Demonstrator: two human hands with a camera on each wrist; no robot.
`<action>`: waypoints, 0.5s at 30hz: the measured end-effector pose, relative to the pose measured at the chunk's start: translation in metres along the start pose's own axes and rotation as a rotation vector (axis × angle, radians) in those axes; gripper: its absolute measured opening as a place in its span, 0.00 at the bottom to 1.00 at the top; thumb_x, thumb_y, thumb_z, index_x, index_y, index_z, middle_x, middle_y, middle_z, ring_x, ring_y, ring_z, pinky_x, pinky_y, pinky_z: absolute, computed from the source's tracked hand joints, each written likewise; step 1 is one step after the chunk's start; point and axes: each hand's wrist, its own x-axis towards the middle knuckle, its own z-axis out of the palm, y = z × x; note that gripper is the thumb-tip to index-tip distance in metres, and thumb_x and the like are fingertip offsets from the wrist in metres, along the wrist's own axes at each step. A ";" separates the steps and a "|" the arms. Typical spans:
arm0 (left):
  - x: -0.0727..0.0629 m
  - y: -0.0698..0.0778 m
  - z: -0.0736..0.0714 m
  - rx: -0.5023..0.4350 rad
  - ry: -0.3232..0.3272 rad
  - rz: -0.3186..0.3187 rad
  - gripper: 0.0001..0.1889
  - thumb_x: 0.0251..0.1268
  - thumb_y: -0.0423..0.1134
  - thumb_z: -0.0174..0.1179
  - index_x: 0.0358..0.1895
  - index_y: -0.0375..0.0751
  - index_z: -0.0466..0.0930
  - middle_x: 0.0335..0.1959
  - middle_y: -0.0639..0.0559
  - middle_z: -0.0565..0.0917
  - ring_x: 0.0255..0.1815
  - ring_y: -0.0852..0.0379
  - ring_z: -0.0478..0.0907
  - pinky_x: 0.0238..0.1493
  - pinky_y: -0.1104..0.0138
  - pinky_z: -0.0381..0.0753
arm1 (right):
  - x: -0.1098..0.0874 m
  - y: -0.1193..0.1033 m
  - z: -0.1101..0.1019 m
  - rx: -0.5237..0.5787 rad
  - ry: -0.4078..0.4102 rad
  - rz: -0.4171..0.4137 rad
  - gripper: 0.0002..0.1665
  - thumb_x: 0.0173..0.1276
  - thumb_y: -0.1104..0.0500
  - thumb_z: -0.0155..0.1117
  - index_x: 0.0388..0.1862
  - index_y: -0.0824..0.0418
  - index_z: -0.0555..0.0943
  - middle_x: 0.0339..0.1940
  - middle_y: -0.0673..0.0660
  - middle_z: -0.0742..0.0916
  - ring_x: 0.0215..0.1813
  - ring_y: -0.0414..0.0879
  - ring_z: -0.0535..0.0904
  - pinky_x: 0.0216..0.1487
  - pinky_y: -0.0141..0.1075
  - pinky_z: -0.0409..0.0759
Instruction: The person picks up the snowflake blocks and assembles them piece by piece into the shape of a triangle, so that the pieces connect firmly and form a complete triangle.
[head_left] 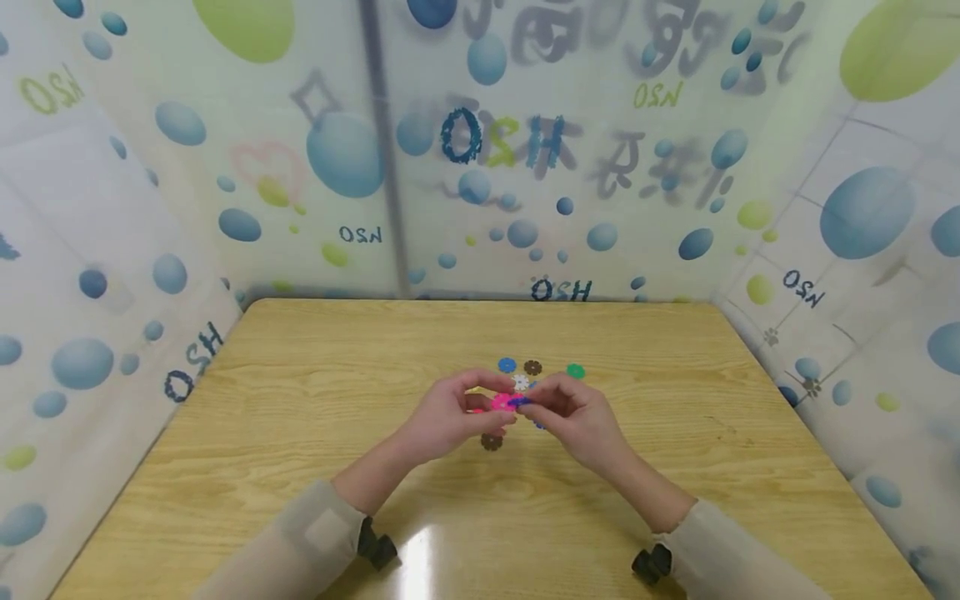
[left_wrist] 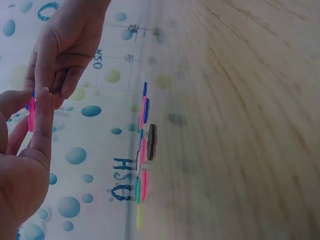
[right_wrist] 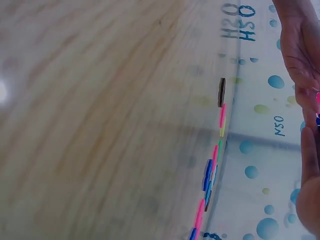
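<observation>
Above the middle of the table, my left hand pinches a pink notched plastic disc between thumb and fingers. From the other side my right hand pinches a dark blue disc, which meets the pink one at its edge. Whether the two are slotted together I cannot tell. In the left wrist view the pink disc stands edge-on among the fingertips. The right wrist view catches only slivers of both discs at its edge. Loose discs lie behind and below the hands, partly hidden by them.
On the wooden table lie a light blue disc, a brown disc, a white disc, a green disc and a nearer brown disc. Patterned curtains enclose the table at the back and sides.
</observation>
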 end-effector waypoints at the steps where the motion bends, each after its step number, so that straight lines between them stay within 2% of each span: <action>1: 0.001 -0.001 0.000 0.004 -0.001 0.000 0.22 0.73 0.35 0.74 0.67 0.43 0.83 0.59 0.44 0.88 0.51 0.50 0.92 0.59 0.43 0.92 | 0.000 0.000 0.000 -0.006 0.001 0.009 0.07 0.76 0.66 0.73 0.49 0.59 0.86 0.44 0.59 0.92 0.42 0.47 0.90 0.42 0.31 0.89; 5: 0.002 -0.003 0.003 0.061 0.005 0.018 0.18 0.74 0.37 0.74 0.64 0.43 0.87 0.54 0.45 0.92 0.51 0.55 0.92 0.58 0.45 0.93 | 0.002 0.001 0.002 -0.026 0.005 0.042 0.07 0.76 0.65 0.75 0.49 0.59 0.86 0.44 0.60 0.92 0.42 0.43 0.90 0.42 0.31 0.89; 7: 0.001 -0.003 0.003 0.103 0.020 0.029 0.17 0.74 0.38 0.74 0.62 0.44 0.88 0.50 0.47 0.93 0.47 0.55 0.91 0.52 0.52 0.94 | 0.003 0.003 0.000 -0.054 -0.013 0.051 0.07 0.76 0.63 0.75 0.50 0.59 0.87 0.46 0.59 0.92 0.45 0.40 0.90 0.43 0.32 0.90; 11: 0.001 -0.003 0.003 0.150 0.045 0.037 0.15 0.74 0.39 0.74 0.60 0.47 0.90 0.45 0.45 0.93 0.43 0.44 0.90 0.40 0.65 0.90 | 0.007 0.006 -0.019 -0.166 -0.053 0.108 0.10 0.79 0.58 0.73 0.54 0.60 0.87 0.50 0.58 0.92 0.49 0.46 0.90 0.46 0.33 0.90; 15: 0.000 -0.002 0.002 0.169 0.047 0.033 0.14 0.75 0.38 0.73 0.60 0.49 0.90 0.49 0.39 0.93 0.44 0.32 0.88 0.31 0.73 0.81 | 0.012 0.014 -0.051 -0.343 -0.074 0.246 0.13 0.82 0.56 0.69 0.57 0.61 0.87 0.50 0.59 0.92 0.48 0.53 0.88 0.44 0.35 0.87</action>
